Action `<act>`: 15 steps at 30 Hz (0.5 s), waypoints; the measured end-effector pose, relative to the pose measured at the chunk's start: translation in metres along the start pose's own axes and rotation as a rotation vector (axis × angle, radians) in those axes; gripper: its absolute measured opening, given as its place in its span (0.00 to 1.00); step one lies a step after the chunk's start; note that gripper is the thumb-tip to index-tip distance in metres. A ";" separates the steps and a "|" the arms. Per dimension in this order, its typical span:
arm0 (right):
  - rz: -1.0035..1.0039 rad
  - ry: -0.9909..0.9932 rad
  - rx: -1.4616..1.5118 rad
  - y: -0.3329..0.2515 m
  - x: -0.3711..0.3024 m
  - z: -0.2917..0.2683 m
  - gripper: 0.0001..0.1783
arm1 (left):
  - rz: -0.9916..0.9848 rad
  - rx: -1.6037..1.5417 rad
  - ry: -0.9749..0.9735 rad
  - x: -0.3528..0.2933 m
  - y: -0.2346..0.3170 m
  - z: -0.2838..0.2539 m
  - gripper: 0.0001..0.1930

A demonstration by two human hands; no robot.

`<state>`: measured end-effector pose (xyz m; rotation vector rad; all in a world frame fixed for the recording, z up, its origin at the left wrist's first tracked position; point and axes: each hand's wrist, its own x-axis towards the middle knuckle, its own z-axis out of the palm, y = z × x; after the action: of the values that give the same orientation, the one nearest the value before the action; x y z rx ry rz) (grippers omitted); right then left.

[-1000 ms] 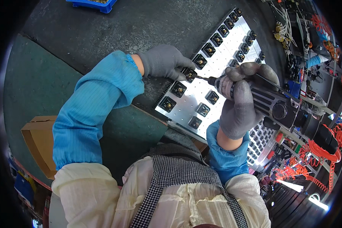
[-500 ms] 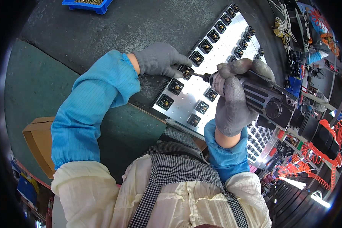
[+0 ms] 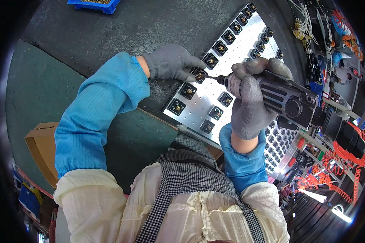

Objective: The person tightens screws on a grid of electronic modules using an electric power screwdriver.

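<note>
My left hand (image 3: 172, 62), in a grey knit glove, pinches a small black square component (image 3: 199, 75) at the left edge of a silvery metal plate (image 3: 209, 90). My right hand (image 3: 253, 95), gloved too, is wrapped round a black power screwdriver (image 3: 286, 101) held nearly level. Its thin bit (image 3: 212, 77) points left and reaches over the component between my left fingertips. Whether the bit is seated in a screw there is too small to tell. More black square components with brass-coloured centres, such as one nearby (image 3: 187, 91), stand in rows on the plate.
A blue tray (image 3: 108, 7) of small brass-coloured parts stands at the far left. An open cardboard box (image 3: 42, 150) sits on the green mat (image 3: 32, 95). Right of me are another plate with rows of components (image 3: 278, 146) and coiled orange hoses (image 3: 355, 184).
My right hand and the screwdriver have shifted slightly right, so more of the bit shows. My left hand stays on the same component.
</note>
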<state>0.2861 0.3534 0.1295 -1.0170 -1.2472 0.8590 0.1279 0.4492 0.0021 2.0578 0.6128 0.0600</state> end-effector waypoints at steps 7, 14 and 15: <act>0.012 0.025 -0.047 0.003 -0.001 -0.003 0.29 | 0.061 0.030 0.096 0.001 -0.004 0.005 0.28; -0.032 0.031 -0.070 0.001 -0.002 -0.004 0.30 | 0.020 0.019 0.049 0.001 0.000 0.001 0.29; -0.018 0.039 -0.014 0.000 -0.002 -0.003 0.29 | 0.022 0.022 0.048 0.002 0.000 0.002 0.29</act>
<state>0.2886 0.3508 0.1283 -1.0274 -1.2290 0.8143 0.1302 0.4487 0.0003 2.0892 0.6229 0.1163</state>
